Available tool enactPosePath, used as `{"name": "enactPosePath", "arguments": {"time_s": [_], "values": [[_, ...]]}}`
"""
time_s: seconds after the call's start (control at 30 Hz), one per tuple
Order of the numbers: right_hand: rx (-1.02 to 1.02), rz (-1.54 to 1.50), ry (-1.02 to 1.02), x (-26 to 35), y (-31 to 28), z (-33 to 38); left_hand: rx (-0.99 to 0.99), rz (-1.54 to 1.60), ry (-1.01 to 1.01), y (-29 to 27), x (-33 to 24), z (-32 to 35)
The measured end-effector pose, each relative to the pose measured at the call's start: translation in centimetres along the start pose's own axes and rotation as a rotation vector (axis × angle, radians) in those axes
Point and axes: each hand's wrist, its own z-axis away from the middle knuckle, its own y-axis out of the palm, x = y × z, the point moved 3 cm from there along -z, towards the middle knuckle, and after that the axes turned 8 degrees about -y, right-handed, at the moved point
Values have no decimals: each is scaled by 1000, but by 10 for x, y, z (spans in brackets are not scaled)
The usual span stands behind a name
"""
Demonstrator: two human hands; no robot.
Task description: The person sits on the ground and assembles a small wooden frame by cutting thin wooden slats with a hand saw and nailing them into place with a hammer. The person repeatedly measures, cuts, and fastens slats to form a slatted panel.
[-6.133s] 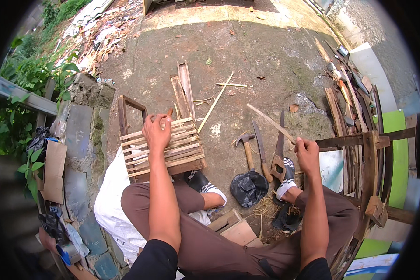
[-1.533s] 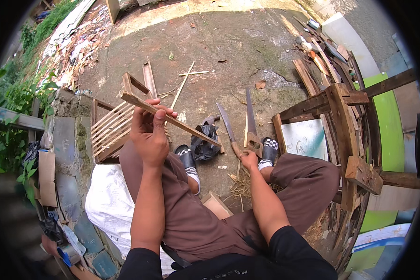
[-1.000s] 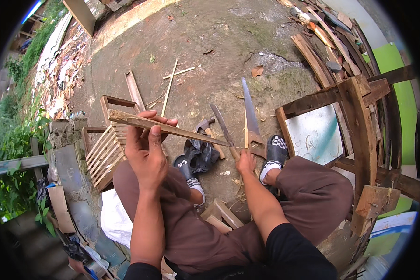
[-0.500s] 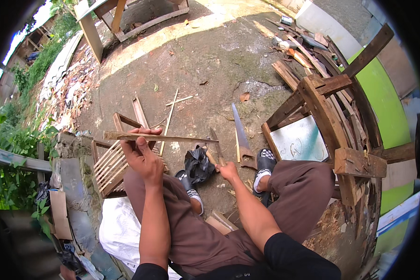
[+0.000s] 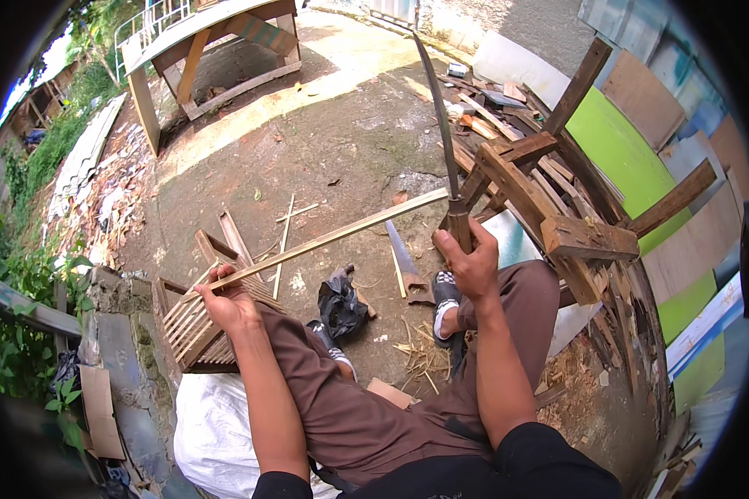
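Note:
My left hand [image 5: 231, 309] pinches the near end of a long, thin wooden strip [image 5: 341, 247], which slants up to the right in front of me. In my right hand [image 5: 477, 264] is the handle of a machete [image 5: 443, 125], its long dark blade raised almost upright. The strip's far end reaches close to the base of the blade; whether they touch I cannot tell. Under my left hand leans a slatted wooden rack [image 5: 193, 337]. On the ground between my feet lie a black plastic bag [image 5: 341, 304] and a handsaw [image 5: 402, 249] with a wooden handle.
To the right stands a rough wooden frame [image 5: 516, 187] before piled scrap timber [image 5: 549, 179]. Thin sticks [image 5: 284, 241] lie ahead, and shavings [image 5: 420, 353] near my right foot. A white sack [image 5: 216, 424] sits at my left, beside a low block wall [image 5: 125, 333]. A wooden bench-like structure [image 5: 241, 91] stands farther off.
My right hand has lifted the machete from low beside the strip to upright on the right. The strip has turned, its far end now higher; my left hand has moved down and left.

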Motion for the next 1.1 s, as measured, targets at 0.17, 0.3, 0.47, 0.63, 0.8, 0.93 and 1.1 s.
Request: {"name": "enactPosePath", "arguments": {"time_s": [0.17, 0.3, 0.47, 0.63, 0.8, 0.93, 1.1], "values": [[-108, 199, -71, 38, -77, 53, -16, 77, -60, 8, 2, -8], [-138, -12, -5, 26, -102, 99, 208, -78, -28, 43, 23, 24], [-144, 116, -195, 24, -92, 96, 343, -131, 34, 86, 25, 56], [-162, 69, -192, 21, -100, 94, 500, -98, 100, 150, 29, 136], [-183, -90, -145, 10, -97, 93, 591, -60, 115, 185, 46, 188], [-184, -249, -79, 10, -97, 97, 678, -37, 57, 198, 59, 225], [-208, -324, -60, 8, -97, 93, 791, 40, 42, 206, 74, 238]]}}
